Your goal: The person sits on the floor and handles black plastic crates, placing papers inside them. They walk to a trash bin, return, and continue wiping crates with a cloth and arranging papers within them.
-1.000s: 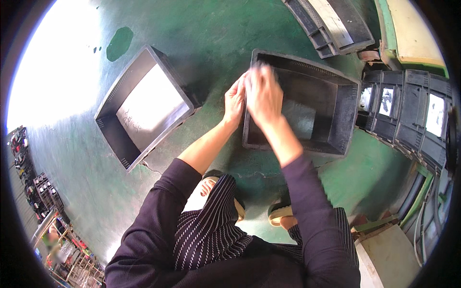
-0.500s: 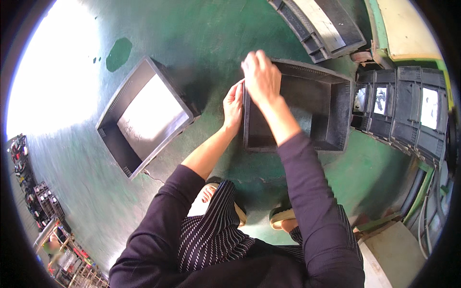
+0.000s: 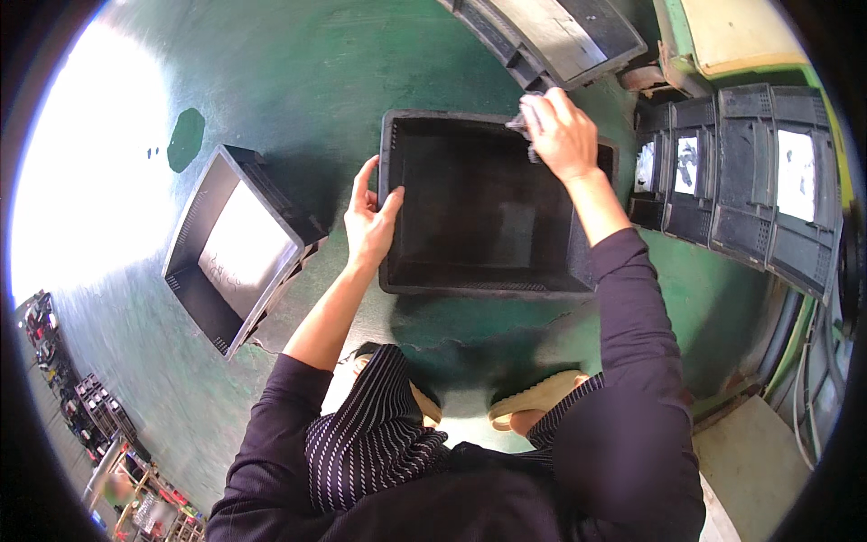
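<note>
In front of me is a black plastic crate (image 3: 470,208), its dark inside facing up. My left hand (image 3: 371,224) is closed on the crate's left wall, thumb over the rim and fingers outside. At the far rim, right of its middle, my right hand (image 3: 564,137) is closed with a small crumpled greyish piece (image 3: 521,123) poking out of its fingers. Whether that is cloth or plastic film I cannot tell.
A second black crate (image 3: 293,253) with a whitish sheet inside sits on the green floor (image 3: 316,81) to the left. Several black crates (image 3: 741,172) line the right side. Another dark crate (image 3: 623,32) lies beyond the far rim. My sandalled feet (image 3: 539,399) are just below.
My left hand has gone from the upper left corner area to gripping the left wall. My right hand has moved right along the far rim, and the crate now sits further left in view.
</note>
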A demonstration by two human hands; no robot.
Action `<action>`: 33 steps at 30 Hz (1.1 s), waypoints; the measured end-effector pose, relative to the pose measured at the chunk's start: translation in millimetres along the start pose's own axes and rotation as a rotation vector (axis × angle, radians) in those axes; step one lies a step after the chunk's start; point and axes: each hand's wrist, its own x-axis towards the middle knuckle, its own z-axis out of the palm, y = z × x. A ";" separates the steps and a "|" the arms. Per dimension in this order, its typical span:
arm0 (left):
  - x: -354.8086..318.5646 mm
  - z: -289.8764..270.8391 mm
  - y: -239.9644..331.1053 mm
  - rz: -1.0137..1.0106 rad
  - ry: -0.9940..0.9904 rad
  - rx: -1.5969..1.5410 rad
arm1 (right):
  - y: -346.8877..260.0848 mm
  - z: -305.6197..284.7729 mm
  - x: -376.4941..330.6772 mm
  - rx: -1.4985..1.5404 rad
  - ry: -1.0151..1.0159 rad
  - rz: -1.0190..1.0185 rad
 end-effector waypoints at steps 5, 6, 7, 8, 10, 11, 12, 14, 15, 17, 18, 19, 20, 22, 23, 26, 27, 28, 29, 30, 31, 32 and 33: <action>0.0 3.9 1.9 0.035 0.005 0.022 | 65.3 -44.0 -48.7 -0.012 -0.077 0.049; 1.0 2.9 1.3 0.031 0.011 0.047 | 68.6 -52.3 -60.5 0.011 -0.085 0.077; 1.6 4.3 0.4 0.025 0.012 0.070 | 70.3 -62.3 -75.1 0.029 -0.097 0.107; 1.7 5.3 0.6 0.040 0.017 0.063 | 67.9 -72.4 -92.1 0.009 -0.155 0.191; 2.7 6.2 -1.4 0.058 0.021 0.057 | 53.0 -88.0 -118.1 0.084 -0.189 0.157; 1.8 6.4 1.5 0.043 0.023 0.074 | 44.0 -94.5 -131.1 0.103 -0.222 0.170; 2.1 6.2 0.6 0.043 0.021 0.069 | 32.8 -101.7 -142.1 0.161 -0.209 0.196; 7.2 3.3 -4.7 0.045 0.035 0.081 | 6.9 -117.8 -171.4 0.170 -0.231 0.274; 6.2 3.1 -8.9 0.037 0.037 0.087 | -6.2 -126.5 -188.9 0.164 -0.254 0.312; -1.3 4.6 -2.5 0.025 0.027 0.069 | -35.9 -135.9 -215.3 0.124 -0.192 0.390; 0.3 4.4 -3.0 0.027 0.023 0.087 | -54.5 -135.5 -221.9 0.045 -0.184 0.519; 3.6 3.9 -3.8 0.032 0.019 0.103 | -71.9 -130.5 -220.2 -0.045 -0.118 0.566; 5.7 2.2 -9.9 0.063 0.008 0.088 | -91.0 -124.8 -214.0 -0.067 -0.102 0.620; 0.5 3.4 -2.4 0.043 0.024 0.121 | -139.1 -104.0 -193.8 0.000 -0.030 0.605; -1.8 5.2 1.7 0.032 0.027 0.136 | -170.7 -90.7 -177.8 0.084 0.027 0.533; -1.9 7.8 5.3 0.060 0.019 0.180 | -268.2 -48.0 -141.4 0.179 -0.080 0.449; -0.4 6.4 5.3 0.070 0.018 0.207 | -285.7 -39.5 -126.7 0.302 -0.075 0.494; 0.7 5.4 5.6 0.081 0.011 0.223 | -285.8 -39.9 -124.6 0.282 -0.095 0.419; 1.9 4.9 6.4 0.093 0.003 0.238 | -283.3 -42.2 -123.7 0.260 -0.114 0.344; 3.5 4.0 6.7 0.103 0.004 0.249 | -276.2 -48.1 -119.8 0.241 -0.135 0.259; 4.8 2.5 6.1 0.109 -0.003 0.260 | -263.8 -55.2 -123.9 0.208 -0.127 0.255; 5.3 -1.0 -0.1 0.108 0.020 0.232 | -243.9 -61.7 -130.6 0.180 -0.116 0.239; 6.2 -2.8 -2.0 0.104 0.026 0.215 | -216.9 -66.0 -136.2 0.118 -0.184 0.359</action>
